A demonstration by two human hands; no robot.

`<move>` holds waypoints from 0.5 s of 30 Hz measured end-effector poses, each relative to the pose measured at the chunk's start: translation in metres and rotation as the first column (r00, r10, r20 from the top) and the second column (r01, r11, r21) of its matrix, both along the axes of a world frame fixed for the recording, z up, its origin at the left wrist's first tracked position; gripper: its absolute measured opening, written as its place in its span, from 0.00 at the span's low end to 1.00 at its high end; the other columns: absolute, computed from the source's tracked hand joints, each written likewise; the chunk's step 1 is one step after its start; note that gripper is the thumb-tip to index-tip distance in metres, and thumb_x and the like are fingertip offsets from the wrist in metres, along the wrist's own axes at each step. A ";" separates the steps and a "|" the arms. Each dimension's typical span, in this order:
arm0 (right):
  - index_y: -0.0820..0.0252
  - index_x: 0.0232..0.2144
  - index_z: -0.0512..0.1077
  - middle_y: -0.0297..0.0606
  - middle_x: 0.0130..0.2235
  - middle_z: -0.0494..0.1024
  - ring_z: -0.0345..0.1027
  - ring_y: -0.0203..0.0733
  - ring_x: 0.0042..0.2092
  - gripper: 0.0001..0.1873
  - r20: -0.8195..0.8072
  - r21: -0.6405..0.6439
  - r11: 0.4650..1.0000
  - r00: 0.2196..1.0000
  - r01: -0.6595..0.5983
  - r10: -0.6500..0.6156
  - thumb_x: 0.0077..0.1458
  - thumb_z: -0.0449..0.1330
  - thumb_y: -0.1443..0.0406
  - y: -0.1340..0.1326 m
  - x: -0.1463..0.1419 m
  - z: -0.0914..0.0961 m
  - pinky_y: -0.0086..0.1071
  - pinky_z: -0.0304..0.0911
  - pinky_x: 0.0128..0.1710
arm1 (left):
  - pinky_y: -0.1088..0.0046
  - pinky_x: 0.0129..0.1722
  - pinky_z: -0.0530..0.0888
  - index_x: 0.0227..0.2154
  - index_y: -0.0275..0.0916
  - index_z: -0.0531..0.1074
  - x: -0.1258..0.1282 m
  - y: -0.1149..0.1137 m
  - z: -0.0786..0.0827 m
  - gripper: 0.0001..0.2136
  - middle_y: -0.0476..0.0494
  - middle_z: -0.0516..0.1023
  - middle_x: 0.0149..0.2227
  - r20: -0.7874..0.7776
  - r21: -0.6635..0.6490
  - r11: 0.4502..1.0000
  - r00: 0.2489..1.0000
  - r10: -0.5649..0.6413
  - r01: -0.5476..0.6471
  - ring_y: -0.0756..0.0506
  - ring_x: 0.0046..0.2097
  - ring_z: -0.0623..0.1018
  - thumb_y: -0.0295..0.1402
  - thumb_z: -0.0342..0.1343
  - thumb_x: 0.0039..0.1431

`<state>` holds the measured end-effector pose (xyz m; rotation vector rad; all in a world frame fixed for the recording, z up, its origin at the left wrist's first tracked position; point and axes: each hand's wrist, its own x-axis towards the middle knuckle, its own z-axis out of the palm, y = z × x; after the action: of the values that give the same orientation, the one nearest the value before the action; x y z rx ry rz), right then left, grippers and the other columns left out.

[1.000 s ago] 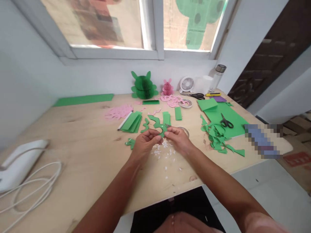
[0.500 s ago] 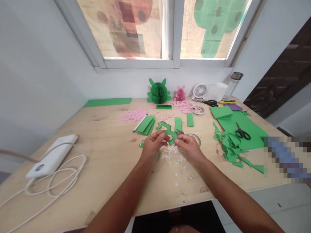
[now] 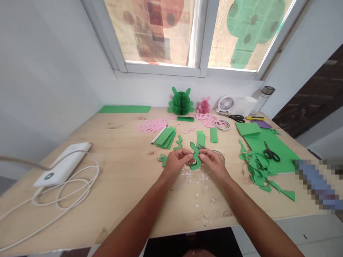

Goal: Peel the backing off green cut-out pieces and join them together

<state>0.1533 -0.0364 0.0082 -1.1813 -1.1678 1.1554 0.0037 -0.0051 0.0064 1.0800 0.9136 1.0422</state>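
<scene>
Between my two hands, just above the table, is a curved green paper cutout (image 3: 196, 162) with a wavy edge. My left hand (image 3: 177, 162) pinches its left side, fingers closed. My right hand (image 3: 213, 160) grips its right edge between thumb and fingers. Dark scissor tips (image 3: 201, 146) poke out beyond the right hand; their handles are hidden. A roll of tape (image 3: 220, 155) lies partly behind that hand. Beyond the left hand rests another wavy green cutout (image 3: 178, 142), and a small green piece (image 3: 162, 159) lies beside the wrist. White paper bits (image 3: 197, 178) are scattered below.
Folded green strips (image 3: 166, 138), pink cutouts (image 3: 154, 125) and a green honeycomb paper figure (image 3: 181, 101) stand or lie farther back. At right are green scraps (image 3: 258, 167) and black scissors (image 3: 271, 153) on green sheets. A white power bank (image 3: 64, 164) with looped cable occupies the left.
The green cutout has turned more upright and sits lower between my hands. My left hand has shifted slightly, uncovering the wavy piece behind. The whole view has swung a little left.
</scene>
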 end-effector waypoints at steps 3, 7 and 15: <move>0.60 0.28 0.72 0.33 0.24 0.72 0.63 0.37 0.26 0.13 0.008 -0.013 1.000 1.000 -0.010 0.010 0.44 0.63 0.56 0.002 0.002 -0.008 0.31 0.57 0.28 | 0.76 0.25 0.68 0.21 0.36 0.72 0.003 -0.003 0.000 0.07 0.48 0.74 0.19 -0.048 0.027 0.997 0.997 -0.068 0.070 0.49 0.24 0.74 0.34 0.62 0.42; 0.60 0.26 0.71 0.32 0.21 0.71 0.62 0.37 0.24 0.15 -0.023 -0.030 1.000 1.000 0.001 -0.002 0.43 0.64 0.54 0.004 0.003 -0.016 0.31 0.57 0.26 | 0.75 0.25 0.69 0.21 0.36 0.72 0.005 -0.005 0.000 0.08 0.47 0.75 0.20 -0.053 0.040 0.997 0.996 -0.069 0.071 0.48 0.25 0.75 0.35 0.62 0.42; 0.60 0.26 0.72 0.33 0.23 0.72 0.64 0.38 0.26 0.14 -0.051 -0.004 1.000 0.999 0.009 -0.009 0.46 0.61 0.55 0.004 0.002 -0.011 0.31 0.59 0.28 | 0.74 0.28 0.71 0.22 0.36 0.73 0.002 -0.004 0.003 0.07 0.47 0.76 0.22 0.032 -0.021 0.998 0.998 -0.059 0.059 0.48 0.26 0.75 0.33 0.62 0.41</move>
<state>0.1557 -0.0325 -0.0030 -1.1526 -1.1216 1.1748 0.0061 -0.0094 0.0098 1.0631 0.8612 0.9956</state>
